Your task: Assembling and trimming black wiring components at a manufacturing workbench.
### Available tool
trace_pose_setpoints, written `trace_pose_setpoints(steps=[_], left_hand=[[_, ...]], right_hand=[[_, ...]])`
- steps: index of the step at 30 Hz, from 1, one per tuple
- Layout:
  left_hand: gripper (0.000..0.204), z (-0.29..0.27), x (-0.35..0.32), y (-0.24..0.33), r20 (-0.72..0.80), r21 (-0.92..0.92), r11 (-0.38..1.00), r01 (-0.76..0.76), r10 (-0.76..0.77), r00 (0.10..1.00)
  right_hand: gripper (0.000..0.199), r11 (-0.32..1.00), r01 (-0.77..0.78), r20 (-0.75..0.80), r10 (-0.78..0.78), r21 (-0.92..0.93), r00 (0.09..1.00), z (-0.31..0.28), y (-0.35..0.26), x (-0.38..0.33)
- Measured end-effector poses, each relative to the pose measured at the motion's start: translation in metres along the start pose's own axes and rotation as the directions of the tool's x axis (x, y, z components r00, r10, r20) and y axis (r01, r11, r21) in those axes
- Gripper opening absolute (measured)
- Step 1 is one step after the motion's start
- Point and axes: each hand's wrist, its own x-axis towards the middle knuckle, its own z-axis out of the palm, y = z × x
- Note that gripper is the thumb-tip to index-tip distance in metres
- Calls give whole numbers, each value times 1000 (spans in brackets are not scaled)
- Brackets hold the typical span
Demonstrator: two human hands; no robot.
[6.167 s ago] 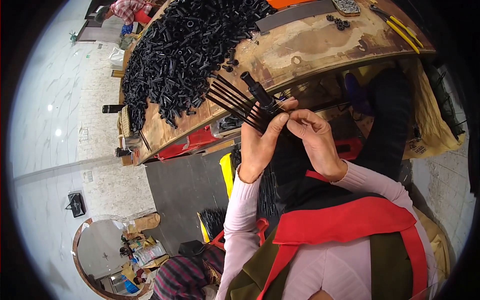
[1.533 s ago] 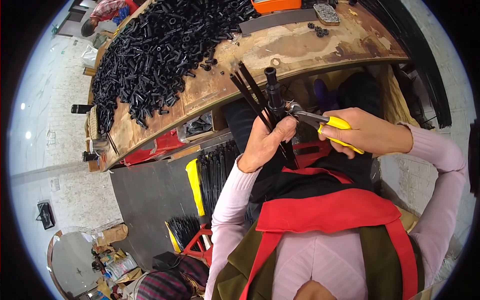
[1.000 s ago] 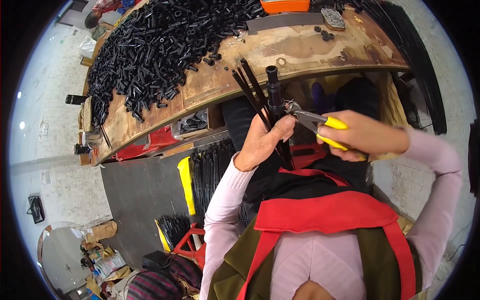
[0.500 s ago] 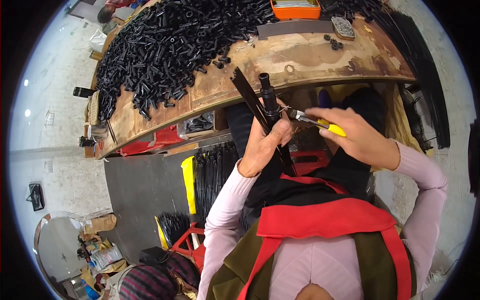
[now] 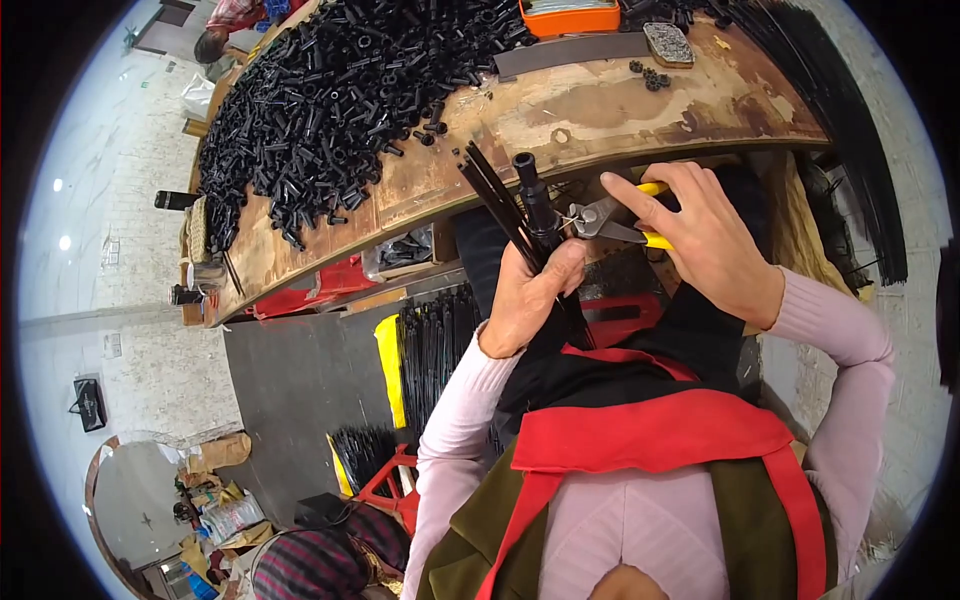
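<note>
My left hand [image 5: 537,290] is closed round a bundle of thin black rods [image 5: 488,192] and a stepped black tubular fitting [image 5: 535,195], both tilted up toward the table. In my right hand [image 5: 716,240] is a pair of yellow-handled pliers [image 5: 606,222], their handles spread apart. The metal jaws sit beside the black fitting, at a thin wire [image 5: 570,218] sticking out by my left thumb. Whether the jaws touch the wire I cannot tell. The lower part of the rods runs down behind my left hand toward my lap.
A big heap of black tubular fittings [image 5: 330,110] covers the left of the wooden table [image 5: 590,120]. Behind lie an orange box [image 5: 570,20], a grey strip [image 5: 570,55] and a small tin [image 5: 668,45]. Long black rods [image 5: 850,130] hang over the right edge. Black rod bundles [image 5: 440,345] stand at left.
My right hand has turned and risen slightly, and the pliers' handles have gone from close together to spread apart. My left hand keeps its hold on the rods and fitting.
</note>
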Motion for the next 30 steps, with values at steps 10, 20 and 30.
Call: trace_pose_setpoints(steps=[10,20,30], left_hand=[[14,-8,-12,11,-19,-38,999,33,-34,999],[13,-11,-14,11,-86,-79,996,39,-46,995],[14,-18,-9,8,2,-153,983,106,-107,994]], right_hand=[[62,998,25,-67,-28,-53,997,3,-14,4],[56,988,130,336,-151,86,930,-55,-12,34],[54,945,20,386,-153,327,910,-51,-5,39]])
